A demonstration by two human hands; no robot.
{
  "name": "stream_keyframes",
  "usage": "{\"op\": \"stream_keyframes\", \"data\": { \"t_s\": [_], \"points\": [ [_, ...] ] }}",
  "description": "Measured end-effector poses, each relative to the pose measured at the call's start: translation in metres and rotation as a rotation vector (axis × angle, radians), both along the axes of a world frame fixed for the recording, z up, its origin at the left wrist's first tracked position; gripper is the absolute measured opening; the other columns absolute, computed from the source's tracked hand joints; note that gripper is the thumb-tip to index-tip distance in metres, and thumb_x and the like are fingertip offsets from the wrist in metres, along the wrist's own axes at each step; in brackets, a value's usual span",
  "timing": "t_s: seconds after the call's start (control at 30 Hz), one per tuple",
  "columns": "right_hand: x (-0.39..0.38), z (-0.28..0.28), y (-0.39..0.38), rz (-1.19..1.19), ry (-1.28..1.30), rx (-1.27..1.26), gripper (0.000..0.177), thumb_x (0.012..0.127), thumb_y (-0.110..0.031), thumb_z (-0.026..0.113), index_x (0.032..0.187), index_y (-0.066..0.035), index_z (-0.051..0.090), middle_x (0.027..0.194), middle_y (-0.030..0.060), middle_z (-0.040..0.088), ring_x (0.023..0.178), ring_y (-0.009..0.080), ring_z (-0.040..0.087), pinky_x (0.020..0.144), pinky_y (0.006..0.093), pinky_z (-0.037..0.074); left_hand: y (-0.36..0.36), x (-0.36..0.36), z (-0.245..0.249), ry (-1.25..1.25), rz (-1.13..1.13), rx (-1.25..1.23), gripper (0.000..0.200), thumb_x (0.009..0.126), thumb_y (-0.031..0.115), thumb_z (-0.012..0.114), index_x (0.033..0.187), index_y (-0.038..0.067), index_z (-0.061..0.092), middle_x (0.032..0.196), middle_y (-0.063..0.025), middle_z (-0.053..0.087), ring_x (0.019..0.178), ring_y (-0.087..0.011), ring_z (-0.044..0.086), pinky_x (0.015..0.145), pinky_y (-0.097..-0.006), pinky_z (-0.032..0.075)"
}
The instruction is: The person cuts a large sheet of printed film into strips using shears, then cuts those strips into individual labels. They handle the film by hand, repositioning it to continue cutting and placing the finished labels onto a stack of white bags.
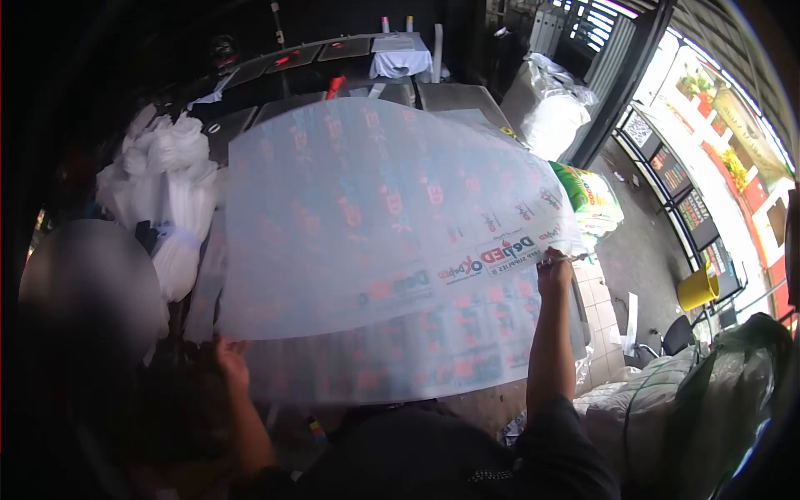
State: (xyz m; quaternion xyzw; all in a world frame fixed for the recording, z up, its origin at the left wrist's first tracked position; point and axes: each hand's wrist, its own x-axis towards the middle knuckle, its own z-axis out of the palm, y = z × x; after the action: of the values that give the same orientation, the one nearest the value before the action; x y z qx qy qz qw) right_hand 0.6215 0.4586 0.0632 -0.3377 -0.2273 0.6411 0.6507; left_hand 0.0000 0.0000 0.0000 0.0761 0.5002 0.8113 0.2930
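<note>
A large translucent white plastic sheet (pixel 308 242), printed with red and blue "DepED" lettering, billows over the work table in front of me. Beneath its near edge lies another printed sheet (pixel 392 367). My left hand (pixel 233 360) is closed at the near left corner of the upper sheet. At the right edge, my right hand (pixel 553 265) grips the same sheet, its fingers pinched together. Something thin and shiny sticks out to the right of those fingers; I cannot make out what it is.
White bundled plastic (pixel 171 179) stands at the left. A green and white packed sack (pixel 590 200) sits just right of the table. Large wrapped bundles (pixel 667 392) lie at the lower right, with a yellow bucket (pixel 698 287) beyond. Dark panels (pixel 346 48) line the back.
</note>
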Motion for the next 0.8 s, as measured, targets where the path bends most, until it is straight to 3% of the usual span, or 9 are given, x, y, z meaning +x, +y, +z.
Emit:
{"op": "stream_keyframes", "data": {
  "t_s": [0.07, 0.23, 0.3, 0.37, 0.43, 0.47, 0.57, 0.7, 0.8],
  "points": [
    [-0.023, 0.002, 0.019, -0.040, -0.191, -0.082, 0.025, 0.078, -0.005, 0.059, 0.103, -0.009, 0.054, 0.084, 0.0048, 0.055, 0.072, 0.0182, 0.055, 0.066, 0.0366, 0.049, 0.008, 0.034, -0.022, -0.078, 0.001, -0.102, 0.030, 0.088, 0.033, 0.054, 0.106, 0.009, 0.049, 0.103, -0.0077, 0.053, 0.094, -0.0259, 0.054, 0.083, -0.0438, 0.042],
    [-0.059, -0.032, -0.004, 0.104, -0.508, -0.218, 0.020, 0.081, -0.010, 0.061, 0.099, -0.011, 0.054, 0.076, 0.0018, 0.050, 0.065, 0.0135, 0.049, 0.060, 0.0329, 0.049, -0.020, 0.107, -0.048, -0.321, 0.008, -0.270, 0.023, 0.092, 0.029, 0.047, 0.102, 0.008, 0.049, 0.097, -0.0081, 0.054, 0.091, -0.0271, 0.057, 0.076, -0.0428, 0.047],
    [-0.063, -0.035, -0.027, 0.084, -0.466, -0.232, 0.014, 0.079, -0.007, 0.063, 0.085, -0.007, 0.050, 0.060, -0.0010, 0.045, 0.047, 0.0111, 0.044, 0.046, 0.0273, 0.044, -0.024, 0.148, -0.064, -0.364, 0.010, -0.251, 0.022, 0.092, 0.028, 0.046, 0.102, 0.008, 0.049, 0.096, -0.0079, 0.055, 0.089, -0.0272, 0.058, 0.075, -0.0425, 0.047],
    [-0.056, -0.072, -0.047, 0.152, -0.527, -0.190, 0.014, 0.079, -0.007, 0.063, 0.085, -0.007, 0.050, 0.062, -0.0007, 0.046, 0.048, 0.0119, 0.046, 0.046, 0.0290, 0.044, -0.033, 0.172, -0.071, -0.395, 0.018, -0.244, 0.022, 0.093, 0.027, 0.045, 0.102, 0.008, 0.049, 0.096, -0.0077, 0.055, 0.087, -0.0273, 0.059, 0.074, -0.0423, 0.048],
    [-0.054, -0.116, -0.077, 0.209, -0.567, -0.223, 0.037, 0.085, -0.017, 0.058, 0.116, 0.000, 0.048, 0.084, 0.0053, 0.057, 0.064, 0.0138, 0.052, 0.064, 0.0364, 0.048, -0.052, 0.181, -0.067, -0.344, -0.004, -0.248, 0.020, 0.092, 0.025, 0.047, 0.103, 0.008, 0.050, 0.093, -0.0082, 0.056, 0.082, -0.0270, 0.060, 0.073, -0.0409, 0.049],
    [-0.051, -0.124, -0.093, 0.214, -0.563, -0.227, 0.037, 0.085, -0.017, 0.058, 0.116, 0.000, 0.048, 0.084, 0.0053, 0.057, 0.064, 0.0138, 0.052, 0.064, 0.0364, 0.048, -0.057, 0.186, -0.072, -0.341, 0.001, -0.253, 0.020, 0.092, 0.025, 0.047, 0.103, 0.008, 0.050, 0.093, -0.0082, 0.056, 0.082, -0.0270, 0.060, 0.073, -0.0409, 0.049],
    [-0.053, -0.130, -0.149, 0.102, -0.460, -0.202, 0.041, 0.086, -0.020, 0.058, 0.119, 0.001, 0.045, 0.089, 0.0077, 0.059, 0.062, 0.0137, 0.054, 0.063, 0.0364, 0.048, -0.065, 0.202, -0.074, -0.299, -0.173, -0.373, 0.020, 0.091, 0.021, 0.049, 0.104, 0.006, 0.052, 0.095, -0.0102, 0.059, 0.084, -0.0270, 0.061, 0.072, -0.0405, 0.050],
    [-0.040, -0.081, -0.221, 0.342, -0.577, -0.149, 0.030, 0.085, -0.030, 0.062, 0.094, -0.002, 0.055, 0.074, 0.0022, 0.054, 0.059, 0.0101, 0.053, 0.051, 0.0242, 0.041, -0.049, 0.258, -0.023, -0.362, -0.703, -0.388, 0.026, 0.089, 0.015, 0.048, 0.110, 0.002, 0.053, 0.101, -0.0156, 0.063, 0.092, -0.0295, 0.062, 0.079, -0.0412, 0.050],
    [-0.043, -0.026, -0.268, 0.452, -0.628, -0.175, 0.036, 0.086, -0.040, 0.062, 0.076, -0.006, 0.056, 0.062, -0.0027, 0.047, 0.055, 0.0068, 0.047, 0.049, 0.0239, 0.036, -0.035, 0.259, -0.023, -0.394, -1.009, -0.386, 0.030, 0.087, 0.014, 0.048, 0.113, -0.001, 0.053, 0.106, -0.0161, 0.062, 0.093, -0.0296, 0.063, 0.079, -0.0417, 0.051]
  ]
}}
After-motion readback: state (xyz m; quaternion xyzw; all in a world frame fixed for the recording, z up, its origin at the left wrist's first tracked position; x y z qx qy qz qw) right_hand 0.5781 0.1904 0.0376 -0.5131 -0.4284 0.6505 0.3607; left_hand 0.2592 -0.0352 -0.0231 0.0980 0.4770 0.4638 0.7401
